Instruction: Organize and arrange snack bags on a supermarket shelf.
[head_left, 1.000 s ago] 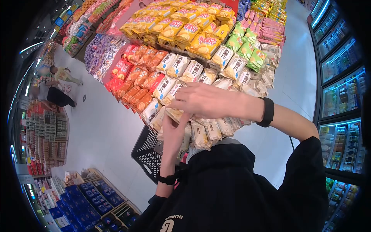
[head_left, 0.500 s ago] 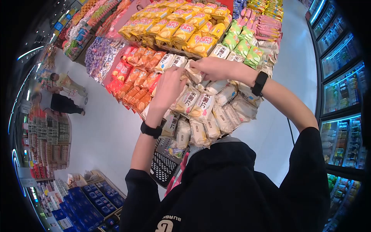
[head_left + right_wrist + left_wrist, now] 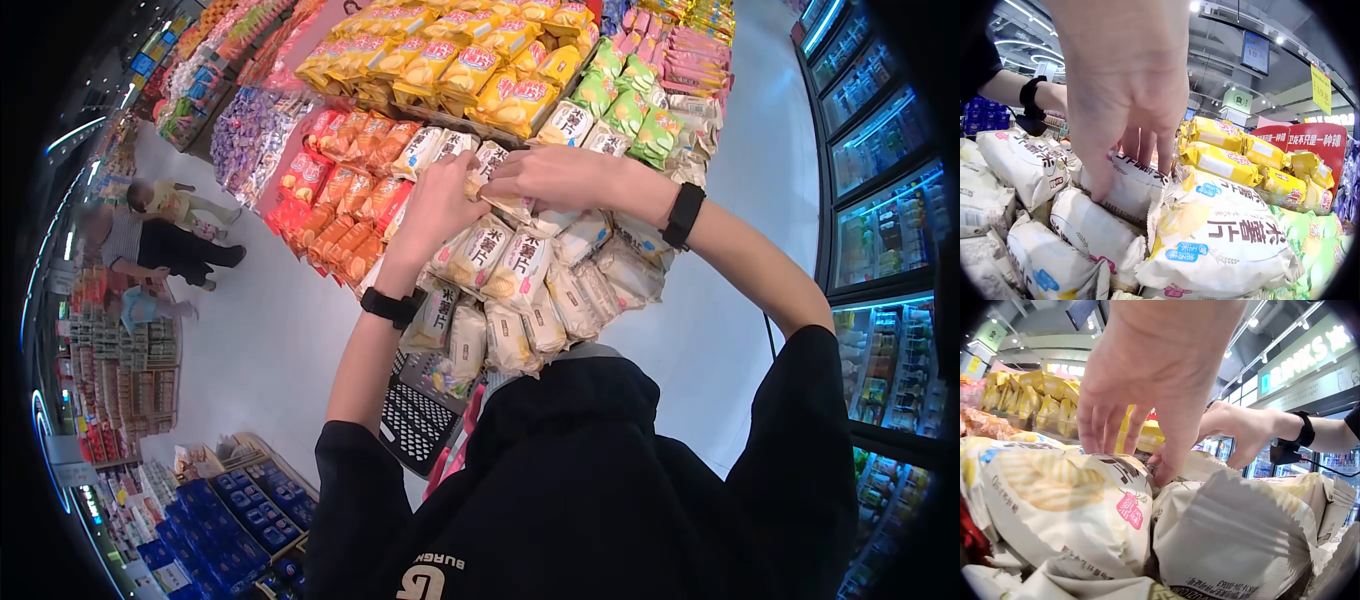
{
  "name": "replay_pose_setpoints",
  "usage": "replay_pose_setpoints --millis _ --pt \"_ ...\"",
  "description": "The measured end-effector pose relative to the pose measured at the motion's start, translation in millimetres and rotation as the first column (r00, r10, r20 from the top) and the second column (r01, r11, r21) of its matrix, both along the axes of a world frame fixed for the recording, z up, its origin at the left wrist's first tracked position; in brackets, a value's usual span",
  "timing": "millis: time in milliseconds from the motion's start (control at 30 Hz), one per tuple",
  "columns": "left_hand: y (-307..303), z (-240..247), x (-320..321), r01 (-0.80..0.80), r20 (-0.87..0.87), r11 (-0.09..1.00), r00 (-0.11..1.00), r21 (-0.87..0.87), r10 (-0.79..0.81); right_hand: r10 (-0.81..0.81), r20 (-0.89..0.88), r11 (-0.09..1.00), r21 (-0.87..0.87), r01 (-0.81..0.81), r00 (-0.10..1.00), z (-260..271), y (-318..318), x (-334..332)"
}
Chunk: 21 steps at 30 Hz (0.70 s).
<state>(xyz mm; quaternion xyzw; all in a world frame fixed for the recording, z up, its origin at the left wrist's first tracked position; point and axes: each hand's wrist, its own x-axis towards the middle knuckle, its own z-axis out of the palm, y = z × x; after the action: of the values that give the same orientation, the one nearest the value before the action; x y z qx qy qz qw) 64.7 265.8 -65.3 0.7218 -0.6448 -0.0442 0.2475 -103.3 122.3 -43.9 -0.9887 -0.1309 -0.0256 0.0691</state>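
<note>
White snack bags (image 3: 522, 265) with black lettering lie heaped on the display in front of me. Among them, my right hand (image 3: 560, 185) pinches one white snack bag (image 3: 1132, 190), thumb on the near side and fingers behind. My left hand (image 3: 440, 205) is at the left end of that bag, close beside the right hand. In the left wrist view the left hand (image 3: 1147, 394) reaches down over the bags, its thumb dipping between two of them. Its other fingertips are hidden behind a nearer white bag (image 3: 1066, 506), so I cannot tell their grip.
Yellow bags (image 3: 430, 65) stand on a raised tier behind, orange bags (image 3: 350, 190) on the left, green ones (image 3: 630, 115) on the right. A black basket (image 3: 420, 425) is below the near edge. Drinks fridges (image 3: 885, 240) line the right; people (image 3: 165, 240) stand at left.
Both hands have moved from the near part of the white bags to farther back on the display. The left hand has shifted from below the right hand to its left.
</note>
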Motion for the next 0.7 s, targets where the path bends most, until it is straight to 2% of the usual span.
replay_pose_setpoints --millis 67,167,267,367,467,533,567,667,700 --pt "0.4 -2.0 2.9 0.005 -0.017 1.000 1.000 0.002 -0.005 -0.023 -0.072 0.999 0.020 0.024 0.997 6.7 2.4 -3.4" --pt "1.2 -3.8 8.8 0.058 -0.027 0.998 0.998 -0.028 -0.058 0.019 0.003 1.000 0.012 -0.019 1.000 -6.5 -3.2 -3.8" --pt "5.5 3.0 9.9 0.091 -0.020 0.996 0.996 0.019 -0.090 0.080 0.122 0.996 -0.058 -0.073 0.989 -17.0 -4.6 -3.9" --pt "4.6 6.2 5.5 0.127 -0.106 0.986 0.985 -0.112 -0.139 0.263 0.260 0.955 -0.210 -0.211 0.929 -23.3 -10.1 1.0" --pt "5.6 6.5 -11.9 0.124 -0.064 0.982 0.989 -0.144 -0.134 0.148 0.302 0.989 -0.047 -0.140 0.942 -21.9 -10.0 -5.3" --pt "8.9 3.6 -17.8 0.078 -0.078 0.976 0.992 -0.204 -0.096 -0.062 0.020 0.996 0.066 0.060 0.998 13.4 -0.8 -16.9" --pt "10.5 1.7 -19.8 0.056 -0.088 0.972 0.993 -0.229 -0.078 -0.158 -0.133 0.980 0.101 0.172 0.978 27.0 2.2 -21.5" --pt "12.7 13.8 -28.6 0.055 -0.111 0.992 0.992 -0.110 -0.067 -0.303 -0.006 0.951 0.062 0.303 0.953 26.9 -4.0 -28.0" --pt "10.6 12.6 -30.5 0.063 -0.123 0.993 0.990 -0.095 -0.075 -0.337 -0.022 0.940 0.042 0.337 0.941 28.8 -1.5 -27.1"
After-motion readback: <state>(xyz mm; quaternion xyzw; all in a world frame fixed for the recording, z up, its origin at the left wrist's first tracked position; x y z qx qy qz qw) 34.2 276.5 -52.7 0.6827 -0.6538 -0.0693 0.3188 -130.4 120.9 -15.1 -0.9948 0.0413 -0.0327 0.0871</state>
